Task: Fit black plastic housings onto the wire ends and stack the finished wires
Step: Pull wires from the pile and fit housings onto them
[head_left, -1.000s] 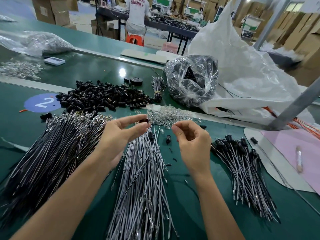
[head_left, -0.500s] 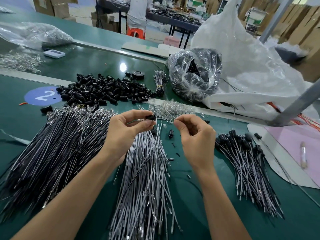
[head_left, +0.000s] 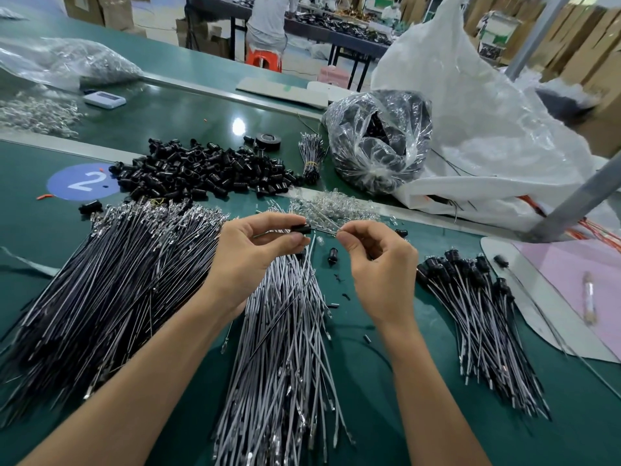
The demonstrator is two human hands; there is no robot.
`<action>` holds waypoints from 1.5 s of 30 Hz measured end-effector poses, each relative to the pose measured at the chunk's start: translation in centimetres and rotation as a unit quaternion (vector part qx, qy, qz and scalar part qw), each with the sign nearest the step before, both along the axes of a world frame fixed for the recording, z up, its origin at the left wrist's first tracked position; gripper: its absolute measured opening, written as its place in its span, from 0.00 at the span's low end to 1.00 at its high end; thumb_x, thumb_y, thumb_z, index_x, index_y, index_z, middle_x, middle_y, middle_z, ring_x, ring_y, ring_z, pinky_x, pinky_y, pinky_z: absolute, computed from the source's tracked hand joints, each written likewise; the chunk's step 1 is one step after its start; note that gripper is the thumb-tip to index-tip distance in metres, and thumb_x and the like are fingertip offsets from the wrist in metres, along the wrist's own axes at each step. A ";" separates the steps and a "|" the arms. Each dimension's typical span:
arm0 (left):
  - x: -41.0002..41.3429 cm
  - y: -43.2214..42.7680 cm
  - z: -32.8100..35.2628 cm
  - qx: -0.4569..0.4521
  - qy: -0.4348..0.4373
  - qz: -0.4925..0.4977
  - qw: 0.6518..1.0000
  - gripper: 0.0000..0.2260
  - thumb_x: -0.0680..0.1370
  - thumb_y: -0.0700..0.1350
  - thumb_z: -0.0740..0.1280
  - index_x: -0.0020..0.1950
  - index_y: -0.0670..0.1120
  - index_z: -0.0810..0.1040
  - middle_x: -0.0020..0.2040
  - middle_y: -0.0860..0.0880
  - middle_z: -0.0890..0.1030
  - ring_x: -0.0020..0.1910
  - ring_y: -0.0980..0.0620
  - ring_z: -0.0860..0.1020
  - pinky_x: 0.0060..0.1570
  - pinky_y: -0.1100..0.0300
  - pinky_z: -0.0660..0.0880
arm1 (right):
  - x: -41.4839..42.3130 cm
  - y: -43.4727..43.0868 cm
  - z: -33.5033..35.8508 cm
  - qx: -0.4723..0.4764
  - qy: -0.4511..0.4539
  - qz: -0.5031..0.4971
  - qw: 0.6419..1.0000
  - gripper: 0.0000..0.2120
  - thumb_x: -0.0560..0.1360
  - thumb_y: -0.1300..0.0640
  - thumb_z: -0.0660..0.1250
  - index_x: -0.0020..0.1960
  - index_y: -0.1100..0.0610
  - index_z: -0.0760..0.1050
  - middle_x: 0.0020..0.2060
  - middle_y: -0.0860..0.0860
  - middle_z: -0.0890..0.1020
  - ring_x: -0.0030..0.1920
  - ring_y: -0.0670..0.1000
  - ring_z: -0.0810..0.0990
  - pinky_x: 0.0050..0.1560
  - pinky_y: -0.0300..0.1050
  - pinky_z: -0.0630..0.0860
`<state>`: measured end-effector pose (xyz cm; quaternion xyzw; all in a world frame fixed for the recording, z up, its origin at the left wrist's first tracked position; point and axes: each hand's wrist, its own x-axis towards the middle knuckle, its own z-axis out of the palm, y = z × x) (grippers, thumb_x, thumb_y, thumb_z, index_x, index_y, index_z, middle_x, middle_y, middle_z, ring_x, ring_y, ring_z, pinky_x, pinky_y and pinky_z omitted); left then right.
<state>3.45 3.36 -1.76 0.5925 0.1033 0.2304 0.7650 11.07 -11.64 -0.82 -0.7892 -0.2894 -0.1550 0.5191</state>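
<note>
Housing (head_left: 300,229): pinched by your left hand (head_left: 248,264), thumb and forefinger closed on it.
Wire (head_left: 324,229): end nipped by your right hand (head_left: 379,267), just right of your left fingertips.
Finished stack (head_left: 477,307): right of your right fingers.

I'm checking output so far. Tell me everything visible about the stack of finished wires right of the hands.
The stack of finished wires lies flat on the green table, right of the right hand and apart from it. Thin grey and black leads, each capped at the far end by a black plastic housing. The housings bunch together; the leads fan out toward the person, ending in small metal tips.
</note>
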 end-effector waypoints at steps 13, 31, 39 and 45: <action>0.0 0.0 -0.1 0.034 -0.001 -0.038 0.999 0.12 0.66 0.40 0.73 0.49 0.46 0.84 0.42 0.45 0.86 0.42 0.50 0.85 0.46 0.65 0.79 | 0.3 -0.3 0.0 0.001 0.040 0.016 0.999 0.05 0.75 0.64 0.71 0.43 0.55 0.81 0.35 0.44 0.81 0.34 0.41 0.76 0.37 0.31 0.72; 0.2 -0.2 -0.5 0.024 -0.011 -0.018 0.999 0.16 0.64 0.39 0.75 0.50 0.41 0.81 0.44 0.44 0.86 0.43 0.46 0.85 0.44 0.62 0.80 | 0.3 -0.2 -0.3 -0.033 0.055 0.021 0.998 0.06 0.75 0.62 0.71 0.41 0.54 0.80 0.32 0.44 0.80 0.30 0.41 0.73 0.32 0.31 0.69; 0.3 -0.2 -0.5 0.039 -0.015 -0.014 0.999 0.14 0.64 0.40 0.76 0.49 0.42 0.83 0.43 0.45 0.86 0.42 0.49 0.85 0.44 0.65 0.78 | 0.3 -0.1 -0.2 -0.029 0.059 0.023 0.998 0.08 0.76 0.62 0.71 0.40 0.52 0.78 0.31 0.44 0.79 0.29 0.40 0.72 0.31 0.31 0.69; 0.3 -0.3 -0.4 0.031 -0.024 -0.001 0.999 0.13 0.64 0.39 0.76 0.48 0.43 0.83 0.44 0.47 0.86 0.43 0.49 0.85 0.43 0.65 0.79 | 0.3 -0.2 -0.1 -0.026 0.068 0.025 0.997 0.10 0.76 0.62 0.71 0.39 0.50 0.78 0.30 0.45 0.79 0.28 0.41 0.72 0.29 0.31 0.68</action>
